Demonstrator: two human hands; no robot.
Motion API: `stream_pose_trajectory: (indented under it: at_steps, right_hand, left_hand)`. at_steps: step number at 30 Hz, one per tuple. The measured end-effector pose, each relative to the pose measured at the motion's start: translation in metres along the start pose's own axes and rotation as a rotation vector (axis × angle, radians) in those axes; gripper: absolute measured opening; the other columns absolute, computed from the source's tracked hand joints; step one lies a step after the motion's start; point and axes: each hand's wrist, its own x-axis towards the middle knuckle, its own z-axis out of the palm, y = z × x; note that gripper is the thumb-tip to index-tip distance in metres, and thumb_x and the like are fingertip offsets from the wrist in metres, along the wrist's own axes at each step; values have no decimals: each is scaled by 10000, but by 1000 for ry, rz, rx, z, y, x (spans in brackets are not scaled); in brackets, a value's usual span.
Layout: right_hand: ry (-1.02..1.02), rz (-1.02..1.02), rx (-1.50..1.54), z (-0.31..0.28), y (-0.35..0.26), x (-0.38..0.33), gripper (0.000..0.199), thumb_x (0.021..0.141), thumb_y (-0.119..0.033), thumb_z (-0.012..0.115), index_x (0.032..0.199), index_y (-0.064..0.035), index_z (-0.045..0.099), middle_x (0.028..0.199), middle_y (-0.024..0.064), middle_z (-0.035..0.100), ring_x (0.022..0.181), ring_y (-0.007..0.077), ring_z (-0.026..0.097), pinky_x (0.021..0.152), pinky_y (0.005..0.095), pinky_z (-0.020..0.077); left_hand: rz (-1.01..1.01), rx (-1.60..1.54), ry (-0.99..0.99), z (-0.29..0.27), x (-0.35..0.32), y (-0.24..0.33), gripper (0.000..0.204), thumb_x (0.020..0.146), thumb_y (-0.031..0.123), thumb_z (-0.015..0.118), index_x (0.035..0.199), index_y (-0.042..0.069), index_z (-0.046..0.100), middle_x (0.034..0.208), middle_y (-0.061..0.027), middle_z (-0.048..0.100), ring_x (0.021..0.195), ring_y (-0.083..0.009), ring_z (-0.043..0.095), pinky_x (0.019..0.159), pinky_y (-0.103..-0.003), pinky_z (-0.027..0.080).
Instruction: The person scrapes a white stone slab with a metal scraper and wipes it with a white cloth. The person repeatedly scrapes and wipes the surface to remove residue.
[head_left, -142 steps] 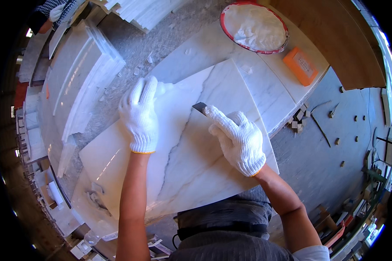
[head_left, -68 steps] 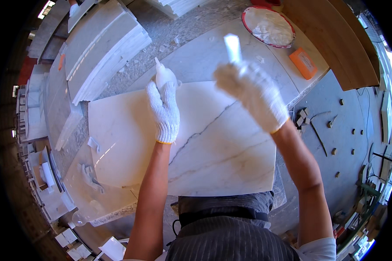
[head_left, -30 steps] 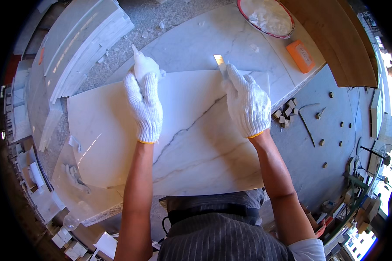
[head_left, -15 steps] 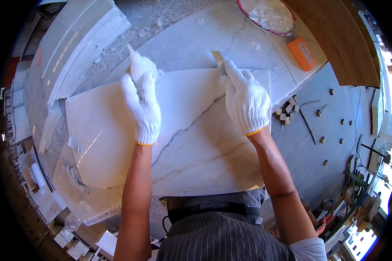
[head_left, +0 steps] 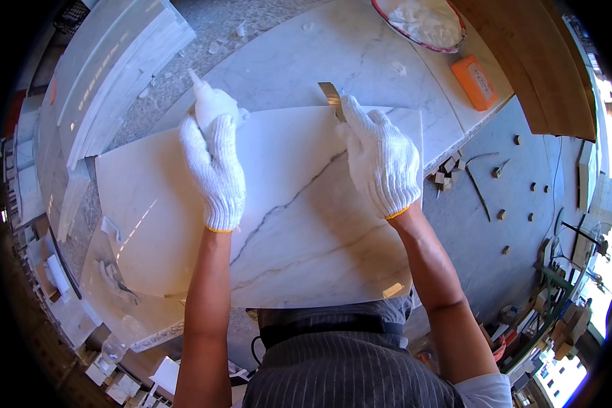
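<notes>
- Two hands in white knit gloves work at the far edge of a white marble slab (head_left: 285, 204) with grey-brown veins, which lies flat on a larger pale stone bench (head_left: 333, 54).
- Left hand (head_left: 214, 163): its fingers are wrapped around a small white squeeze bottle (head_left: 207, 102), whose pointed nozzle aims away from the person, over the slab's far left edge.
- Right hand (head_left: 381, 160): its fingers are closed on a flat metal scraper (head_left: 332, 98); the blade sticks out beyond the fingertips and reaches just past the slab's far edge onto the bench.
- Both forearms come in from the lower edge, bare below the glove cuffs, above a grey striped shirt (head_left: 347, 367).
- At the bench's far right corner sits a red-rimmed basin (head_left: 421, 24) holding white material, and just beside it, toward the right edge, lies an orange rectangular block (head_left: 479, 81).
- Left of the bench, long white stone slabs (head_left: 109, 75) are stacked.
- Right of the bench, the grey floor (head_left: 510, 197) carries small scattered wooden blocks and a few thin metal pieces.
</notes>
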Motion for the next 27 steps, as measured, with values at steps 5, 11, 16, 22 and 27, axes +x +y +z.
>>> stream_pose_trajectory:
  at_steps: [5,11,16,22,27]
  right_hand:
    - [-55,14,13,-2,0,0,351,880,-115,613,1230,-110,598,882,133,645,671,336,655,553,409,519]
    - [-53,-88,69,1,12,-3,381,877,-107,605,1257,-121,589,876,127,636,674,338,655,554,410,520]
    - [-149,-43,215,-11,10,3,360,883,-68,598,1241,-92,629,941,129,664,769,329,666,668,393,535]
    - [-256,335,637,-50,28,-12,442,915,-108,680,1349,-76,604,1028,108,685,839,173,614,772,313,510]
    - [-321,570,859,-72,36,-56,491,909,-89,685,1389,-95,580,984,46,669,700,78,574,634,250,510]
  left_hand:
    - [25,90,23,0,1,1,361,1022,173,539,1251,-90,446,1154,-181,595,1027,-223,610,930,-366,494]
    - [54,3,-31,0,2,-3,358,1026,167,526,1255,-90,427,1154,-185,592,992,-242,632,927,-371,500]
    - [25,-3,5,3,1,-3,345,1026,163,523,1252,-84,437,1157,-181,591,996,-242,629,931,-371,500]
    - [13,-56,-9,0,1,2,344,1023,165,531,1257,-74,448,1170,-178,592,1021,-241,619,948,-367,498]
    - [-31,-42,-22,6,0,3,373,1024,191,531,1281,-63,440,1162,-165,591,1028,-232,617,933,-366,504]
